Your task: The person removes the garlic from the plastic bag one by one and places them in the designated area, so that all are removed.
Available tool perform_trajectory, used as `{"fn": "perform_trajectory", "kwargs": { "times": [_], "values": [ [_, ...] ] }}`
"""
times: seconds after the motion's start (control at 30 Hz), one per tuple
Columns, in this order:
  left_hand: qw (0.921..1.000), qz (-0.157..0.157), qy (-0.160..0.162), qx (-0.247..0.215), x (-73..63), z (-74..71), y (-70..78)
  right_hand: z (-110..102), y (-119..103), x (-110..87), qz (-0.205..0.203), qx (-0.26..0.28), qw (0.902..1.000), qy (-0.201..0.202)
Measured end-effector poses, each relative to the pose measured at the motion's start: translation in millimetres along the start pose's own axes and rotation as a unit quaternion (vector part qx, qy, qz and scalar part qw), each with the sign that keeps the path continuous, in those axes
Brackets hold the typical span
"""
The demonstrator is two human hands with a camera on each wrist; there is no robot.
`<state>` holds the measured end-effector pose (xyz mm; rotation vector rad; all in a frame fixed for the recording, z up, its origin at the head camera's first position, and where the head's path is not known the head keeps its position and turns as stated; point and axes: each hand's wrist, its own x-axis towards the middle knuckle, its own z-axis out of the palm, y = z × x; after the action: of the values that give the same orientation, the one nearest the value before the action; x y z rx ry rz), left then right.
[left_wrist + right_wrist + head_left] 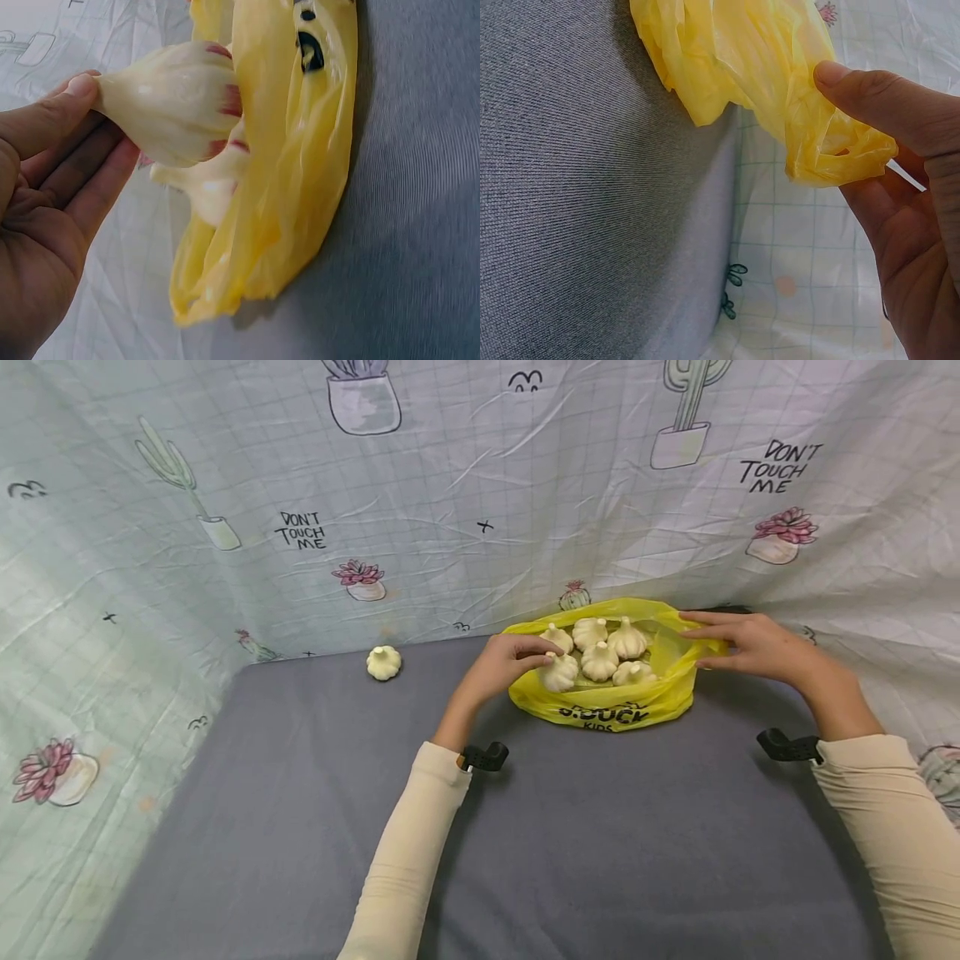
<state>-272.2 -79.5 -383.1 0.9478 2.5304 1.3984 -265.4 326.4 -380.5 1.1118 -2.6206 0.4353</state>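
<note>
A yellow plastic bag [652, 714] lies with its mouth spread, and several garlic bulbs [600, 661] sit inside it. At the bag's left side my left hand [510, 664] pinches one garlic bulb [176, 105] by its stem, between thumb and fingers. That bulb, pale with reddish marks at its base, is over the bag's rim in the left wrist view. My right hand [757, 645] holds the bag's right edge, with the thumb [862, 86] on the near side of the crumpled yellow plastic [840, 150] and fingers behind it.
One more garlic bulb [384, 662] stands alone on the grey cloth-covered table [300, 810], near its back edge at the left. A printed curtain [450, 485] with cactus drawings hangs close behind the bag and down the left side.
</note>
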Motion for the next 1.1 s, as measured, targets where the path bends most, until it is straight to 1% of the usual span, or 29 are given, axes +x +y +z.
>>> {"fn": "perform_trajectory", "kwargs": {
  "times": [0.13, 0.27, 0.4, 0.63, 0.8, 0.93, 1.1],
  "values": [
    [0.9997, -0.010, 0.018, 0.008, -5.5, -8.0, -5.0, -1, -2, 0.1, 0.000, 0.002, 1.0000, -0.006],
    [0.9991, -0.022, 0.028, 0.021, -10.4, -16.7, -10.3, -2, -3, 0.6, 0.010, 0.006, 0.9998, -0.015],
    [0.9987, -0.021, 0.036, 0.029, -13.6, -23.5, -12.5, -3, -2, -1.4, 0.014, 0.001, 0.9998, -0.013],
    [0.9979, -0.032, 0.043, 0.037, -21.2, -34.5, -8.6, -4, -2, -4.3, 0.017, 0.007, 0.9998, -0.010],
    [0.9965, -0.037, 0.058, 0.048, -27.1, -43.6, -5.0, -3, -4, -4.2, 0.016, 0.012, 0.9998, -0.008],
    [0.9960, -0.033, 0.060, 0.057, -30.9, -50.7, -4.0, -4, -5, -4.4, 0.016, 0.014, 0.9997, -0.009],
    [0.9956, -0.022, 0.050, 0.076, -34.7, -57.6, -2.7, -5, -5, -5.1, 0.022, 0.012, 0.9996, -0.012]
  ]
}}
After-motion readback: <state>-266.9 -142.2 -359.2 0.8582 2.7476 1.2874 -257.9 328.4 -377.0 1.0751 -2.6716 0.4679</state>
